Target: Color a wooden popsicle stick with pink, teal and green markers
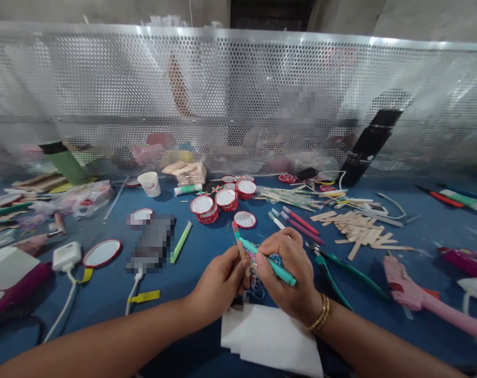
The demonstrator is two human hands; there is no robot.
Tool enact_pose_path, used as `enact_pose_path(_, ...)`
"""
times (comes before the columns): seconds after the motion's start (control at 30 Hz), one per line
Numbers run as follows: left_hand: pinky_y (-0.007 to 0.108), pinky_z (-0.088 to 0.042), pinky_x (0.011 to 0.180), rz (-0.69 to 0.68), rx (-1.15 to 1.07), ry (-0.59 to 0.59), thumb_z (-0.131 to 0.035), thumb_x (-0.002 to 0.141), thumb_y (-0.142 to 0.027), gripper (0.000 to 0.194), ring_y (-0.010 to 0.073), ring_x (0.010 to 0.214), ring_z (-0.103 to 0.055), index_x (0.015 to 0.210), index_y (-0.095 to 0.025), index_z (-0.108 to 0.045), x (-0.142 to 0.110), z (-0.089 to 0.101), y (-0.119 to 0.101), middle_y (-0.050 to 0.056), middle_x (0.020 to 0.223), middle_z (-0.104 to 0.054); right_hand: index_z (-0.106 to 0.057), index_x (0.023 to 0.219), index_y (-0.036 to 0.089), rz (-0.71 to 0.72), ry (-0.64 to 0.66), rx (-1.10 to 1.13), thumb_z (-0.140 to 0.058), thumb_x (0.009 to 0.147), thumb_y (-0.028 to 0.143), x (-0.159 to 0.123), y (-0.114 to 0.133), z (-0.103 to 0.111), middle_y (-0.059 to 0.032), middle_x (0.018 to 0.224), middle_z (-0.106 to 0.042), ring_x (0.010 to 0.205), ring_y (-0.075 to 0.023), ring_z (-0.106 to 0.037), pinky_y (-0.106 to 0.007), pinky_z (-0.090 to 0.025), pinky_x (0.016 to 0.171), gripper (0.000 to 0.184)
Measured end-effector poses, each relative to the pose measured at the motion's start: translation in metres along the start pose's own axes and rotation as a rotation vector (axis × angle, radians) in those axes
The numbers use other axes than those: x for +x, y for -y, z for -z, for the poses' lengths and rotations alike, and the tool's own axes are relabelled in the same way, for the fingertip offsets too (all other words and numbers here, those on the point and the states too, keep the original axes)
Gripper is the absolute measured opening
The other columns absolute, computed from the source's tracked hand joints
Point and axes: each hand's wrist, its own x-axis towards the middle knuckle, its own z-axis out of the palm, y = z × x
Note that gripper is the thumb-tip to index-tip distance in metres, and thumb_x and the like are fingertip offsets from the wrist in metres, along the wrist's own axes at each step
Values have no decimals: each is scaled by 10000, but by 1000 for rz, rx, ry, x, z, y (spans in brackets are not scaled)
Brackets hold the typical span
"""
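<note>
Between the fingers of my left hand (218, 281) is a wooden craft stick (241, 248), tilted upright, its top end coloured red with a green band below. My right hand (288, 265) grips a turquoise marker (276, 268), whose tip touches or nearly touches the stick at the green band. Behind the hands lies a tangle of coloured threads (256, 289), partly hidden by the fingers. White paper sheets (273, 336) lie below my hands. Several markers, among them a pink one (303, 220), rest just beyond my right hand.
Loose craft sticks (360, 231) are spread at the right, near green-handled pliers (333, 268) and a pink glue gun (423, 299). Red-rimmed round lids (226, 198) and a paper cup (149, 185) stand farther back. A phone (152, 241) with a cable lies left; a perforated metal panel (207, 89) borders the table.
</note>
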Motion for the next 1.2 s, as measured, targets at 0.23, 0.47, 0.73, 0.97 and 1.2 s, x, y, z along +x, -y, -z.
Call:
enact_pose_path(0.23, 199, -387, 488, 34, -14, -9, -430, 978, -499, 329, 84, 515, -475, 879, -197, -517, -2, 0, -2, -39, 663, -549, -542, 826, 221, -27, -40, -48, -588, 846, 105, 1, -4, 3, 20, 732, -629, 682, -154, -583, -403, -399, 808, 127)
enact_pose_path(0.47, 190, -386, 465, 51, -152, -22, -481, 947, -531, 348, 82, 493, -484, 888, -192, -535, -1, -1, -5, -39, 641, -563, -615, 1011, 231, 14, 69, -12, -583, 868, 137, 1, 2, 4, -5, 885, -716, 804, -179, -653, -422, -370, 880, 174)
enact_pose_path(0.73, 185, -365, 440, 33, -110, -30, -496, 945, -517, 359, 82, 456, -503, 812, -184, -517, -1, -1, -5, -25, 596, -592, -549, 893, 216, 16, -67, -45, -622, 802, 108, 2, 0, 4, 26, 735, -634, 660, -147, -598, -444, -390, 885, 158)
enact_pose_path(0.97, 190, -401, 459, 32, -169, -15, -520, 937, -506, 319, 87, 476, -496, 887, -191, -538, 0, -1, -5, -35, 617, -575, -528, 850, 222, 42, -20, 2, -644, 798, 98, 2, 1, 1, 46, 738, -638, 676, -136, -607, -432, -370, 881, 178)
enact_pose_path(1.2, 196, -362, 455, 46, -155, -26, -500, 939, -526, 364, 86, 470, -460, 798, -191, -514, -1, -1, -7, -39, 579, -552, -526, 860, 214, 26, -29, 7, -596, 810, 107, 2, 4, 3, 35, 739, -625, 670, -138, -594, -443, -370, 910, 137)
